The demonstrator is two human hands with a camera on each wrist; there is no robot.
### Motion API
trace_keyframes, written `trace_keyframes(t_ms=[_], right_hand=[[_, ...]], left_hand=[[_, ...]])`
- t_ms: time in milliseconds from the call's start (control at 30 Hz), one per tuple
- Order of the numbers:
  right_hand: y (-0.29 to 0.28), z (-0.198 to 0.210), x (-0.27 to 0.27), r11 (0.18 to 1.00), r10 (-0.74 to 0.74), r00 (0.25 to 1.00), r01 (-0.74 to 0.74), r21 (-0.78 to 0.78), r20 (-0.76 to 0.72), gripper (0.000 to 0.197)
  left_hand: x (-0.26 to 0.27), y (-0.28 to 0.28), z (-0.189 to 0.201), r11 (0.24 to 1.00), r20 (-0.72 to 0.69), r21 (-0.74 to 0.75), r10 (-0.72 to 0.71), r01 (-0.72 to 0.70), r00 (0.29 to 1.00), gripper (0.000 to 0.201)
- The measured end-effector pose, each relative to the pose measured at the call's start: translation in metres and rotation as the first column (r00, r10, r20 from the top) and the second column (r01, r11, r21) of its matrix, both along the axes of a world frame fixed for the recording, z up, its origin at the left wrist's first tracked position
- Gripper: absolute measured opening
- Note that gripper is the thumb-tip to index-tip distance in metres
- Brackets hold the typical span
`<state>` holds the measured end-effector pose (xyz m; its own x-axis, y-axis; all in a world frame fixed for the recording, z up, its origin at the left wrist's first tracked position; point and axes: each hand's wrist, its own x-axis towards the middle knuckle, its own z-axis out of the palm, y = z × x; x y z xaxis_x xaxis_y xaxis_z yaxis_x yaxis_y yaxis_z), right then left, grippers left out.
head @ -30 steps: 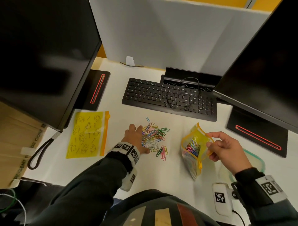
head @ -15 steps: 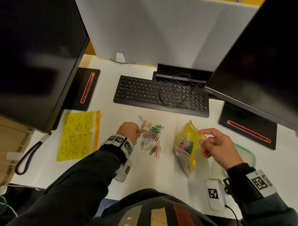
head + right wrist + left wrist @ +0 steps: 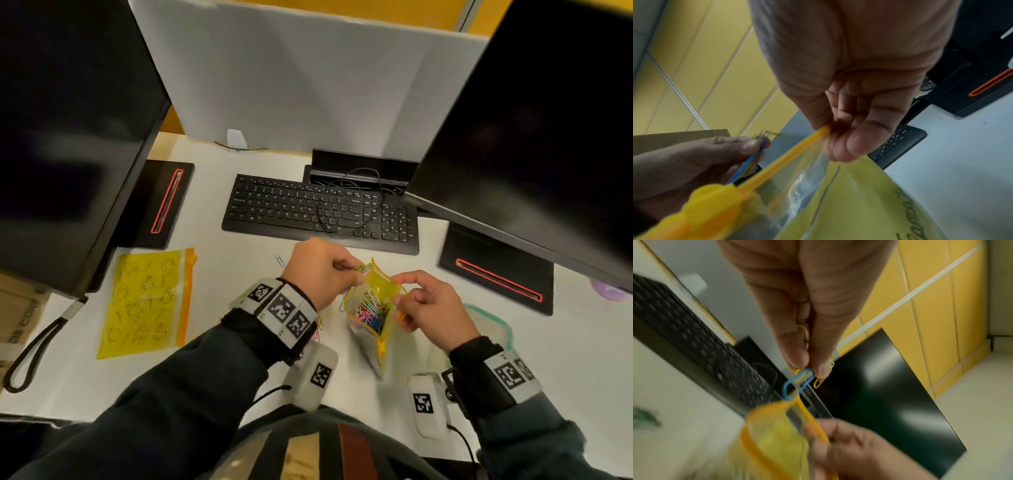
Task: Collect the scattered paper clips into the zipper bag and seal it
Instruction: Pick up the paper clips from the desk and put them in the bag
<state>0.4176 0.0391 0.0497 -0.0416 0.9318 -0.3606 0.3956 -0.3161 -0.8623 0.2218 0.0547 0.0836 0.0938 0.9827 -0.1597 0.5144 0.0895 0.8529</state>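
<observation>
We pinch a small bunch of paper clips [image 3: 797,386], blue and yellow, between the thumb and fingertips of our left hand [image 3: 320,272], right at the open mouth of the zipper bag [image 3: 371,318]. Our right hand [image 3: 433,308] pinches the bag's orange rim and holds it open above the white desk [image 3: 212,370]. Many coloured clips lie inside the bag; one blue clip [image 3: 280,261] rests near the keyboard [image 3: 308,209]

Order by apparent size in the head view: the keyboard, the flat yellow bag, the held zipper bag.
1. keyboard
2. flat yellow bag
3. held zipper bag, though it is bunched, so unsure.
</observation>
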Motion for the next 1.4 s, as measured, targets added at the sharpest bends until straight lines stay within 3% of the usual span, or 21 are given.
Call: trace_keyframes(t_ms=[167,233,333,400,500,567,667,800,1067,1233,1400], right_hand=[[0.001,0.002,0.001,1.000,-0.009,1.000,0.010,-0.005,0.024,0.021],[0.001,0.001,0.002,1.000,-0.021,0.999,0.021,-0.006,0.026,0.019],[0.000,0.001,0.003,0.999,-0.041,0.999,0.041,-0.009,0.021,0.018],[0.001,0.002,0.004,0.999,-0.041,0.999,0.042,-0.012,0.027,0.018],[0.002,0.001,0.003,0.999,-0.035,0.998,0.035,-0.008,0.048,0.020],[0.002,0.002,0.002,0.999,-0.032,0.998,0.032,-0.010,0.056,0.020],[0.001,0.003,-0.001,0.999,-0.028,0.998,0.029,-0.019,0.060,0.018],[0.000,0.005,-0.003,0.999,-0.034,0.996,0.036,-0.032,0.080,0.017],[-0.001,0.004,0.004,0.999,-0.025,0.995,0.028,-0.029,0.098,0.017],[0.000,0.000,0.009,0.999,-0.031,0.995,0.034,-0.029,0.096,0.018],[0.002,-0.001,0.012,0.999,-0.031,0.996,0.034,-0.027,0.080,0.018]], left_hand=[[0.023,-0.009,-0.015,0.982,-0.165,-0.135,-0.154,0.133,0.974,0.039],[0.016,-0.013,-0.015,0.983,-0.056,-0.146,-0.124,0.115,0.991,0.048],[-0.008,-0.018,-0.020,0.997,0.074,-0.073,0.019,-0.014,0.997,0.042],[-0.032,-0.023,-0.036,0.990,-0.113,-0.096,0.095,-0.106,0.989,0.049],[-0.062,-0.038,-0.073,0.908,-0.443,-0.370,0.014,-0.197,0.896,0.095],[-0.065,-0.046,-0.088,0.868,-0.512,-0.443,-0.038,-0.225,0.858,0.115],[-0.052,-0.042,-0.096,0.885,-0.576,-0.418,-0.082,-0.207,0.813,0.127],[-0.032,-0.027,-0.098,0.921,-0.629,-0.370,-0.155,-0.118,0.762,0.110],[-0.032,-0.015,-0.102,0.935,-0.527,-0.337,-0.087,-0.114,0.845,0.056],[-0.040,-0.013,-0.101,0.944,-0.531,-0.319,-0.103,-0.085,0.841,0.024],[-0.047,-0.010,-0.089,0.935,-0.502,-0.324,-0.044,-0.140,0.864,0.022]])
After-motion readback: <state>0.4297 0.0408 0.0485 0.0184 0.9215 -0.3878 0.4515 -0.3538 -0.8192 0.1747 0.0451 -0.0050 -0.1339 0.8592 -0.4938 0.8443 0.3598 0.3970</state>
